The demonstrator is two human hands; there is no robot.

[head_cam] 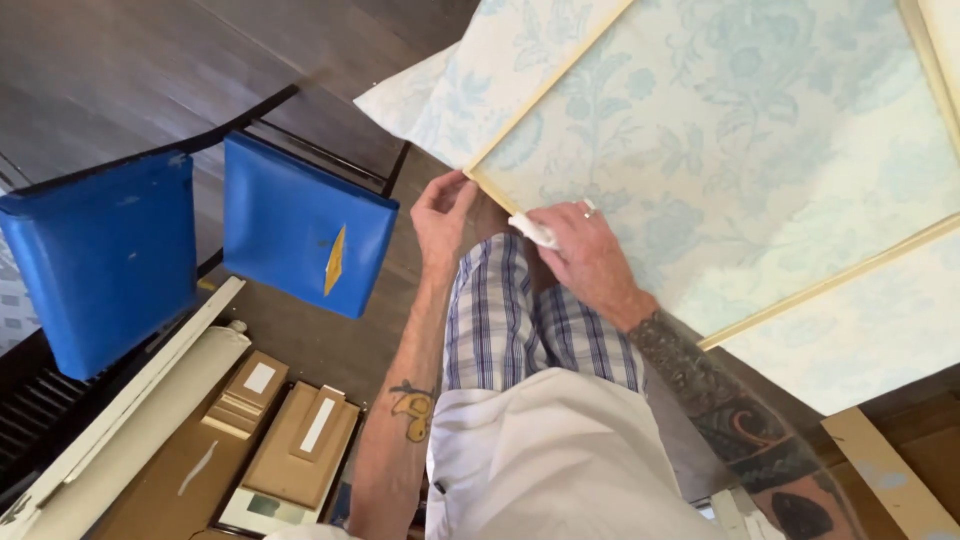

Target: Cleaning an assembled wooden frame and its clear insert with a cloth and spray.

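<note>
Pressing down at the near corner of a wooden frame (545, 85) covered in pale blue flowered fabric (740, 140), the right hand (585, 255) is closed around a small white wad (533, 231), perhaps a cloth or a tube; its kind is hard to make out. The left hand (440, 215) sits just beside it at the same corner, fingers curled narrow and pinching the frame's edge, with nothing else held. The frame lies tilted across the upper right of the view, resting over the person's lap in checked shorts (520, 320).

Trouble could come from the corner: held only by fingertips, the frame may slip or twist, and the thin fabric could wrinkle, smear or tear if the wad is pushed too hard.

Off to the left stands a blue chair (300, 225) with a yellow rip in its seat, and below it lie cardboard boxes (300, 440) on the dark floor (120, 70). The frame's far edges run out of view, and the right palm hides what it grips.
</note>
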